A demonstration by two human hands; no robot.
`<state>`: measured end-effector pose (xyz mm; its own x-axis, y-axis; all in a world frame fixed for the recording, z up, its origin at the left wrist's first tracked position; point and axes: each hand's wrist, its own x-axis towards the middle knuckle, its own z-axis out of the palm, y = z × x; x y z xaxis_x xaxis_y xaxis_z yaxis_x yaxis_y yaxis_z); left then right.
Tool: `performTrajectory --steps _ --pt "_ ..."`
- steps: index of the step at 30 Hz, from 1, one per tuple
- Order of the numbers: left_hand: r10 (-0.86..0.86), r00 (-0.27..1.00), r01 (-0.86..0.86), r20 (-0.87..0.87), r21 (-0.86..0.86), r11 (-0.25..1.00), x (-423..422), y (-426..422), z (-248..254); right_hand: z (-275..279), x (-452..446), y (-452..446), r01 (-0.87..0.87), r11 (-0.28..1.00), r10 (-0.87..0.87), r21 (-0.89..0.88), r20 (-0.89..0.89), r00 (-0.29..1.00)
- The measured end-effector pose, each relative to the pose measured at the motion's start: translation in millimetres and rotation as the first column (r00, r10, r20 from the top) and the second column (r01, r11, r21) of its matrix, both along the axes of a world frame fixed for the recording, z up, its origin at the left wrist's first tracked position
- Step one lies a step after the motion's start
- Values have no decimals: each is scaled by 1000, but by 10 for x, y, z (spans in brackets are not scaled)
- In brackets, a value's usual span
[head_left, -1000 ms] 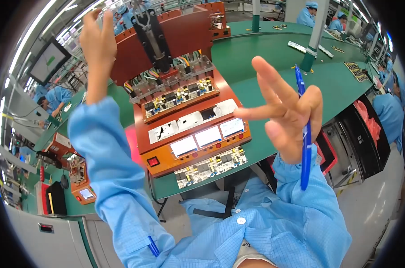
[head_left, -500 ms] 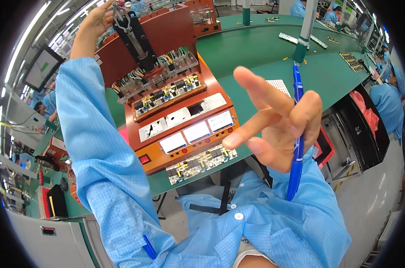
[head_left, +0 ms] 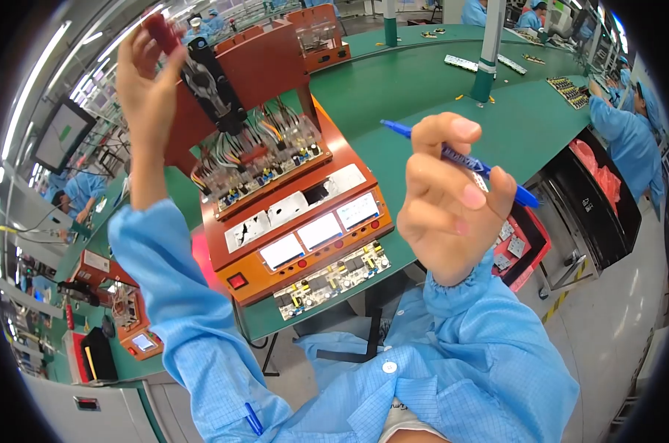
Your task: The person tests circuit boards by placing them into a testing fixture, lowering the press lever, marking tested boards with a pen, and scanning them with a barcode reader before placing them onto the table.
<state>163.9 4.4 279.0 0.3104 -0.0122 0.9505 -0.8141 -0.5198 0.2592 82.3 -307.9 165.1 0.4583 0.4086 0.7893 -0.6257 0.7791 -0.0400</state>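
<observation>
Orange-red fixture point(head_left: 364, 159): one unit, flat-panelled and box-shaped, is shown standing on one smooth green workbench point(head_left: 397, 81). At its upper part, one dark, elongated clamp point(head_left: 215, 88) is mounted, above a clear plate point(head_left: 296, 140) threaded with multicoloured wires. Two circuit boards are seen: the inner board point(head_left: 264, 177) is seated beneath the plate, and the outer board point(head_left: 331, 280), pale and studded with components, is laid on the bench before the front panel. Three rectangular screens point(head_left: 320, 230) (all lit) are set in a row. The fixture is located between the two hands. By the left hand point(head_left: 148, 92), fingers bent and thumb extended, one red handle point(head_left: 163, 33), blurred, is grasped at the clamp's top. By the right hand point(head_left: 453, 199), held apart from the fixture, fingers loosely curled, one slender blue pen point(head_left: 461, 157) is gripped between the fingers.
</observation>
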Motion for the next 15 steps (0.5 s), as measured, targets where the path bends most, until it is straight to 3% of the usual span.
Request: performTrajectory --steps 1,2,4,7,8,11,12,14,15 --pt "15 996 -24 83 105 994 -8 -35 -212 -13 -26 25 -65 998 65 16 -20 998" --pt "185 982 -187 25 172 967 -28 -35 -445 -24 -51 45 -131 991 132 32 -40 990" --pt "111 991 -116 80 68 991 -90 -140 -575 -25 -67 77 -200 979 201 41 -32 979" --pt "156 962 -158 224 -7 987 63 -181 -710 -57 -168 132 -255 965 260 58 -107 960" --pt "161 961 -157 226 -36 987 71 -190 -754 -88 -138 149 -260 965 261 34 -44 964" --pt "211 913 -248 349 65 967 60 -151 -827 -181 -59 211 -213 976 215 -32 49 975" --pt "171 966 -206 196 177 962 -9 -68 -853 -243 -52 221 -190 978 194 -84 38 980" --pt "195 973 -207 121 94 974 -236 -287 -728 -427 27 231 -139 971 147 -194 31 989" --pt "67 998 -67 -16 24 998 -272 -279 -691 -542 52 232 -60 952 81 -299 57 995"
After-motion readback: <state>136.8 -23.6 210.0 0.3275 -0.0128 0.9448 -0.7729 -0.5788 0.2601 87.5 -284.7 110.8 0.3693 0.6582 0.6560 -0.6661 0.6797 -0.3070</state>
